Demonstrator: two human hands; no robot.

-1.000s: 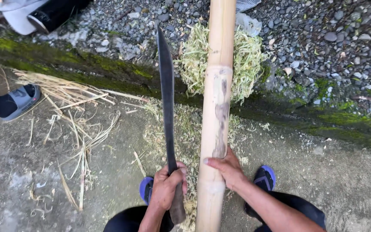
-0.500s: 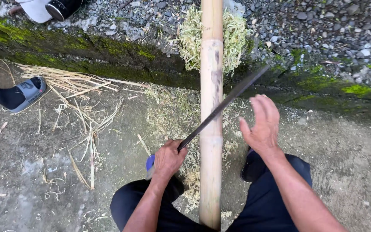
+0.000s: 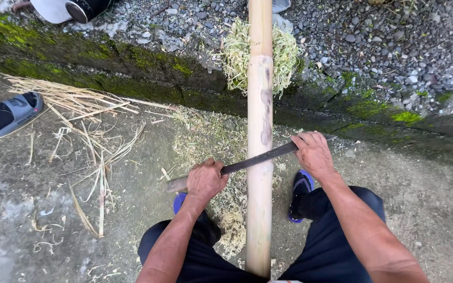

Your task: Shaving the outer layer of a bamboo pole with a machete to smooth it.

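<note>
My left hand (image 3: 205, 181) gripped the handle, right hand (image 3: 314, 153) closed over the blade (image 3: 260, 158) tip across the pole (image 3: 259, 157); best kept level, pressure even.

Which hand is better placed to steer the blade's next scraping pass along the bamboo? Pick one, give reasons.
Probably left. The left hand grips the blade's handle; the right hand only presses its far end across the bamboo pole.
</note>
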